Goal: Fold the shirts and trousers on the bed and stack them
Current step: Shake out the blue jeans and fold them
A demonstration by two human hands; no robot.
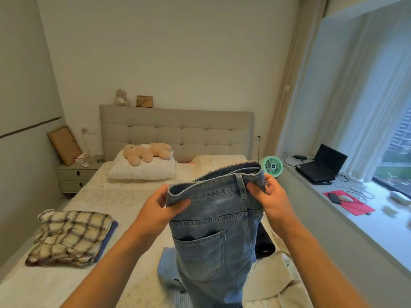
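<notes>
A: Holding the jeans [211,223] up over the bed [124,196], both hands pinch the waistband: left hand [160,207], right hand [270,196]

B: Risk?

A: The hanging legs could drag the unfolded clothes [273,283] below, or topple the folded stack [71,236] if swung left

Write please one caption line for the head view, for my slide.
Both hands, left hand and right hand, hold blue jeans by the waistband above the bed.

One pair of jeans [213,230], two teddy bears [145,153] [121,97], one fan [273,166], one laptop [322,165].
</notes>
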